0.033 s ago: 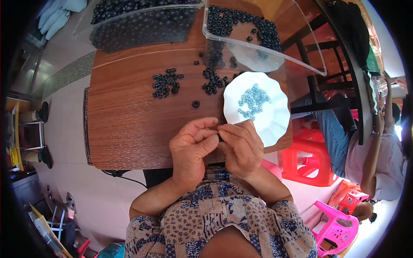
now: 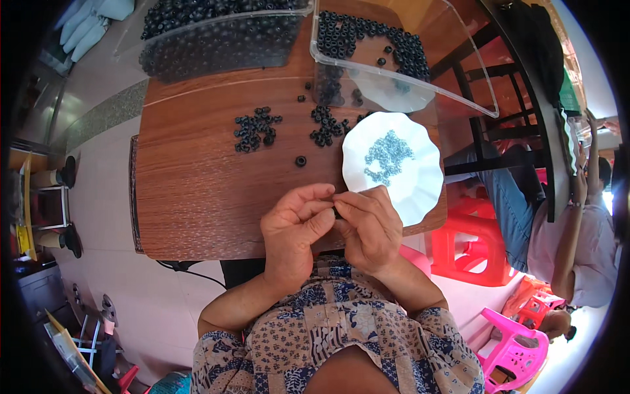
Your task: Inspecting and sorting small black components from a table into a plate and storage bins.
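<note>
My left hand point(image 2: 294, 238) and my right hand point(image 2: 369, 231) meet over the near edge of the wooden table point(image 2: 197, 203). Both are closed, fingertips pinched together around a small black part point(image 2: 336, 213), which the fingers mostly hide. Beyond them lies a single black ring-shaped part point(image 2: 300, 161). Two loose piles of similar black parts, a left pile point(image 2: 254, 131) and a right pile point(image 2: 326, 128), lie farther off. Beside my right hand is a white scalloped plate point(image 2: 423, 190) bearing many tiny shiny pieces point(image 2: 388, 156), too small to name.
At the back stand a clear bin full of black parts point(image 2: 216, 49) and a second clear bin point(image 2: 407, 82) with more parts and a white plate inside. To the right are a red stool point(image 2: 472, 246), a pink chair point(image 2: 518, 348) and a seated person point(image 2: 558, 249).
</note>
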A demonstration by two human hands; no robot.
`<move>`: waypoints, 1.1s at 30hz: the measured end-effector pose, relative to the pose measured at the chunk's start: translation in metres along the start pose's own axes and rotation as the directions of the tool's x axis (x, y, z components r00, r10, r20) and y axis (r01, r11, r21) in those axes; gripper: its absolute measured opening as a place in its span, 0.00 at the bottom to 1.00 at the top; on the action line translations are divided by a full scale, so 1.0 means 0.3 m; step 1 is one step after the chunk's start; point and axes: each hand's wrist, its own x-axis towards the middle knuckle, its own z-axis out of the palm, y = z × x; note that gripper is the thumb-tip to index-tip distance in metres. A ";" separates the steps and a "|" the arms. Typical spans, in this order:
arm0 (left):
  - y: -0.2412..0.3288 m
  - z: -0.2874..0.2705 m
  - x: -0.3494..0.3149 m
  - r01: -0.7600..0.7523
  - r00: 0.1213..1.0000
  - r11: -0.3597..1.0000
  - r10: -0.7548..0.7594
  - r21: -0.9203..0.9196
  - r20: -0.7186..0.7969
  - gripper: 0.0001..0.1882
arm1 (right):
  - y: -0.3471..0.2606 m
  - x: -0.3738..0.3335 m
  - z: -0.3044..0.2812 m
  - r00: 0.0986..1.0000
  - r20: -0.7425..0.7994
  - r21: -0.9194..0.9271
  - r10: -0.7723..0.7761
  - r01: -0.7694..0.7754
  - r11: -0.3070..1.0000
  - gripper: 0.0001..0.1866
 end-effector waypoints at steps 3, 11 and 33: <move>0.011 -0.008 -0.013 0.021 1.000 1.000 -0.021 0.020 0.001 0.16 | -0.008 -0.007 0.014 1.000 -0.018 0.017 -0.013 0.014 1.000 0.18; 0.135 -0.071 -0.006 -0.154 0.987 0.909 0.155 0.387 0.027 0.10 | -0.076 0.035 -0.017 0.994 0.051 0.088 0.094 -0.098 0.991 0.25; 0.357 -0.056 0.391 -0.701 0.399 -0.433 0.421 0.567 0.815 0.05 | 0.011 -0.012 -0.063 0.993 0.073 0.082 0.089 -0.095 0.992 0.19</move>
